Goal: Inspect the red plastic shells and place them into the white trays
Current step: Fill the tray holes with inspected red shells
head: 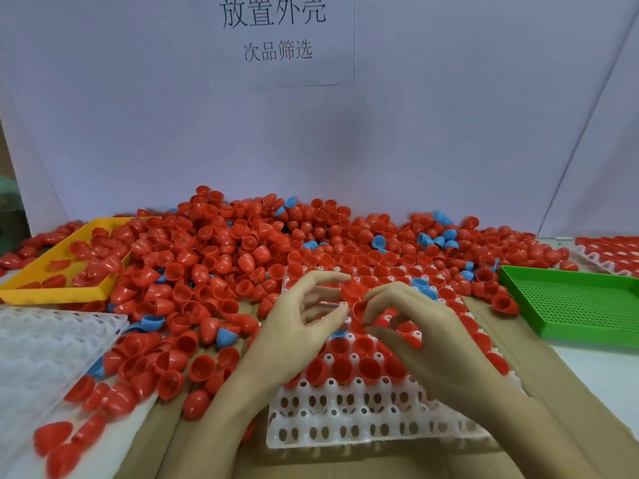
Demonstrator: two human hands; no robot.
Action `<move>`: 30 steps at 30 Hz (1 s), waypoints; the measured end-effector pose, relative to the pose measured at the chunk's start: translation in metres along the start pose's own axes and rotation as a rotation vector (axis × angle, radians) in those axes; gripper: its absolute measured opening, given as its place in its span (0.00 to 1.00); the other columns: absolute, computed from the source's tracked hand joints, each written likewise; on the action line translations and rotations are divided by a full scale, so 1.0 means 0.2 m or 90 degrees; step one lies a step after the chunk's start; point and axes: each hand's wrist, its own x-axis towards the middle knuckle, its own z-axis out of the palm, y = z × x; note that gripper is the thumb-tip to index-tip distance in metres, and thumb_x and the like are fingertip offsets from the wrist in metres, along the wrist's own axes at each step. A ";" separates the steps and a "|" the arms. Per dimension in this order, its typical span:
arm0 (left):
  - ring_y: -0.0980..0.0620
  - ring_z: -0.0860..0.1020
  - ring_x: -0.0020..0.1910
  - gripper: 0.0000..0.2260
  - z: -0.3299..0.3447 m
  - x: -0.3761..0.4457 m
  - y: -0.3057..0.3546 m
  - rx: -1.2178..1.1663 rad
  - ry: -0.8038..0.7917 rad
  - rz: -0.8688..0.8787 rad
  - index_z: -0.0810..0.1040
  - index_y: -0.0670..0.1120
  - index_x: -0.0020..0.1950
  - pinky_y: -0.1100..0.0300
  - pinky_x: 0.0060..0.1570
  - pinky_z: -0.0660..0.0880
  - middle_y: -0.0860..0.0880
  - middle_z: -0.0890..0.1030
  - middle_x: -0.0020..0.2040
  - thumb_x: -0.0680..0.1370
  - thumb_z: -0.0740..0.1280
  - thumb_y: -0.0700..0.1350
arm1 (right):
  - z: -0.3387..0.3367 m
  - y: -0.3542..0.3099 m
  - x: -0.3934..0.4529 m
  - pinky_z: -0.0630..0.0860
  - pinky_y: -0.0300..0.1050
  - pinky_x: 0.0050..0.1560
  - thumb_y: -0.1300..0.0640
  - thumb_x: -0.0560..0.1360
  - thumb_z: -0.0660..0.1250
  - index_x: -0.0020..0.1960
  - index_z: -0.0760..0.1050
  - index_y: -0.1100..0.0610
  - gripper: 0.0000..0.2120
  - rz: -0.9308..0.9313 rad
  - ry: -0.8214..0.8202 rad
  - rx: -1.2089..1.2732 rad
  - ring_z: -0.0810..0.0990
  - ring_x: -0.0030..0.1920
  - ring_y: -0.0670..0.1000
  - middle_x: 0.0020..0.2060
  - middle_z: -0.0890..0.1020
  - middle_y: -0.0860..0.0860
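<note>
A large heap of red plastic shells covers the table, with a few blue shells mixed in. In front of me lies a white tray; its far rows hold red shells and its two nearest rows are bare. Above the tray's middle, my right hand pinches a red shell between thumb and index finger. My left hand is beside it, fingers relaxed and spread. Its index fingertip reaches the shell's top edge.
A second white tray lies at the left. A yellow tray holding red shells stands at the back left and a green perforated tray at the right. Another shell-filled white tray sits far right. A white wall with a paper sign stands behind.
</note>
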 end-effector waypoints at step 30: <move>0.55 0.84 0.40 0.11 0.06 -0.01 0.01 0.064 0.031 0.037 0.83 0.50 0.49 0.62 0.45 0.80 0.52 0.85 0.40 0.80 0.69 0.57 | 0.02 -0.01 -0.07 0.83 0.44 0.47 0.53 0.82 0.67 0.60 0.82 0.51 0.09 0.177 0.066 0.437 0.86 0.47 0.54 0.49 0.86 0.53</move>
